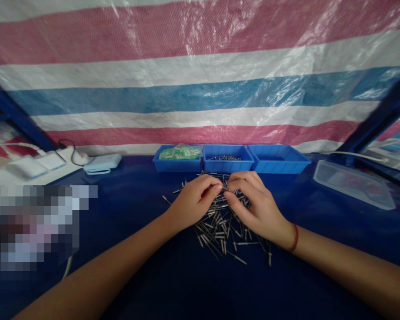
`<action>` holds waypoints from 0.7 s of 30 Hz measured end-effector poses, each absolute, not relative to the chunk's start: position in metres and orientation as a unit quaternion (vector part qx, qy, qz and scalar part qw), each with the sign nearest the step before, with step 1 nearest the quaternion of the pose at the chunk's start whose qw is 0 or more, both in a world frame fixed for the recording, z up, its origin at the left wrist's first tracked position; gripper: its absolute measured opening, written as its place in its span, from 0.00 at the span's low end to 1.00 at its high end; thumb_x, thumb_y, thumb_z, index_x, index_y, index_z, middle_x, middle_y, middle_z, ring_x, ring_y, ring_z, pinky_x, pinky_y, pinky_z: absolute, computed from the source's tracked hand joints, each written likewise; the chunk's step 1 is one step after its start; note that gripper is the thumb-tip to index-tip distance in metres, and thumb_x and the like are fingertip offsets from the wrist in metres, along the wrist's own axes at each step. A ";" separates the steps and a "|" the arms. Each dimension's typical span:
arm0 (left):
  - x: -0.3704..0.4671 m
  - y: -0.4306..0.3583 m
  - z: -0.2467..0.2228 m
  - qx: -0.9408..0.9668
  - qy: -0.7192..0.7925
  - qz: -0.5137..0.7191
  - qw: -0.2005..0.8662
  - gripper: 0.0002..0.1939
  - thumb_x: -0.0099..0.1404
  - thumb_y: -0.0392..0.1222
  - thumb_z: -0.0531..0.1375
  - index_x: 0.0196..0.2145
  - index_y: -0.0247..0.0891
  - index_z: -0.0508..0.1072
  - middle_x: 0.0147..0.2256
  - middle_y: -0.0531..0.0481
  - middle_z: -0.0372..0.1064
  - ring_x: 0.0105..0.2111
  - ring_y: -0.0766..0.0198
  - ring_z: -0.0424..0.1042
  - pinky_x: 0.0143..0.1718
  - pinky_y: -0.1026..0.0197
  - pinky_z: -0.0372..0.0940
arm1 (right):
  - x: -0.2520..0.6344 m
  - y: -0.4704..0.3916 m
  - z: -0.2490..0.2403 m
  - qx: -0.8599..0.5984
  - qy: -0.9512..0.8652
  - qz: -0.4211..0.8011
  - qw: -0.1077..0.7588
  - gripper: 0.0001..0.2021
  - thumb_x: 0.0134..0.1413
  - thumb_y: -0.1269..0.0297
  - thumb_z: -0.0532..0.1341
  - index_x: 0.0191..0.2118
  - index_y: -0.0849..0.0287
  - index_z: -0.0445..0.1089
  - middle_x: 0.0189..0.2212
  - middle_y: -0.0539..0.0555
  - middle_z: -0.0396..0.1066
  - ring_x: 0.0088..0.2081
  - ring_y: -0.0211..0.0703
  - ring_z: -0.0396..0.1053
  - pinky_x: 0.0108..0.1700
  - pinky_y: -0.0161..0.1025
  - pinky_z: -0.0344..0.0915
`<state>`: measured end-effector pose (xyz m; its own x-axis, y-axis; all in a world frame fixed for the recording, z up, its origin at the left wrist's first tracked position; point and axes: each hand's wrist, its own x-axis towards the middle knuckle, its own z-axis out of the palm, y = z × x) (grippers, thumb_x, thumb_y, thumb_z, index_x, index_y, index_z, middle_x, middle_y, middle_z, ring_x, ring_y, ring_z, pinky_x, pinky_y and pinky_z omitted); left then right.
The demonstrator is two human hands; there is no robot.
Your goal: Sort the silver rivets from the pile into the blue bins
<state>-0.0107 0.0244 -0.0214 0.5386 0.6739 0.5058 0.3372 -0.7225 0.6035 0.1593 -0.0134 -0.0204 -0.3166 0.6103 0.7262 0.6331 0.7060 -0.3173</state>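
Observation:
Many loose metal rivets [220, 226] lie in a pile on the dark blue table [136, 275]. Above the back part of the pile, my left hand [198, 198] pinches one end of a small metal rivet [225, 188] between thumb and fingers. Close beside it on the right, my right hand [256, 202] has its fingertips around the rivet's other end, with thumb and index finger slightly apart. Whether the right fingertips press on it is hard to make out.
Three blue bins stand behind the pile: the left bin [176, 166] holds green-and-clear plastic packets, the middle bin [228, 166] some rivets, the right bin [278, 166] nothing visible. A clear plastic lid [353, 184] lies right; a power strip [43, 166] and light-blue case [102, 163] lie left.

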 end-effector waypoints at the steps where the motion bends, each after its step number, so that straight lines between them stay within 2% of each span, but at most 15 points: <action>1: -0.011 0.025 -0.019 0.856 0.290 0.369 0.217 0.09 0.67 0.38 0.51 0.34 0.36 0.70 0.31 0.51 0.69 0.31 0.66 0.67 0.34 0.62 0.62 | 0.160 -0.013 -0.018 -0.380 -0.815 -0.020 0.437 0.03 0.56 0.69 0.55 0.33 0.58 0.65 0.34 0.56 0.66 0.39 0.46 0.64 0.41 0.45 0.61; 6: -0.023 0.036 -0.006 0.809 0.361 0.419 0.200 0.12 0.68 0.41 0.51 0.46 0.37 0.67 0.32 0.52 0.68 0.25 0.69 0.64 0.29 0.64 0.61 | 0.172 0.007 0.004 -0.406 -0.793 -0.100 0.442 0.04 0.57 0.67 0.54 0.32 0.57 0.65 0.36 0.56 0.65 0.41 0.48 0.64 0.45 0.48 0.61; 10: -0.043 0.058 -0.001 0.763 0.407 0.461 0.199 0.13 0.68 0.40 0.49 0.44 0.36 0.69 0.29 0.51 0.68 0.29 0.67 0.67 0.30 0.65 0.62 | 0.191 0.043 0.012 -0.472 -0.755 -0.145 0.432 0.08 0.58 0.63 0.53 0.33 0.58 0.67 0.34 0.59 0.66 0.41 0.51 0.64 0.45 0.49 0.61; 14: -0.056 0.071 -0.004 0.752 0.424 0.462 0.202 0.10 0.64 0.36 0.51 0.40 0.36 0.70 0.28 0.52 0.69 0.29 0.67 0.68 0.31 0.64 0.63 | 0.204 0.073 0.000 -0.508 -0.769 -0.164 0.352 0.10 0.58 0.59 0.54 0.32 0.58 0.69 0.34 0.58 0.67 0.40 0.53 0.65 0.44 0.52 0.61; 18: -0.057 0.069 -0.002 0.759 0.417 0.446 0.227 0.10 0.63 0.36 0.52 0.41 0.36 0.70 0.27 0.52 0.69 0.25 0.68 0.67 0.27 0.65 0.62 | 0.203 0.065 -0.009 -0.507 -0.784 -0.136 0.330 0.10 0.58 0.59 0.54 0.34 0.58 0.69 0.34 0.57 0.69 0.40 0.52 0.66 0.44 0.51 0.61; 21: -0.057 0.068 0.006 0.779 0.409 0.416 0.228 0.11 0.63 0.36 0.51 0.42 0.35 0.69 0.28 0.50 0.70 0.25 0.67 0.68 0.28 0.65 0.63 | 0.196 0.038 -0.009 -0.465 -0.813 -0.094 0.338 0.09 0.58 0.60 0.54 0.33 0.58 0.68 0.34 0.56 0.71 0.38 0.49 0.67 0.44 0.50 0.62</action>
<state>-0.0573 0.0676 0.0057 0.3195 0.8277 0.4614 0.4476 -0.5610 0.6964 0.1957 0.0385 -0.0091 -0.3396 0.6924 0.6366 0.8193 0.5502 -0.1613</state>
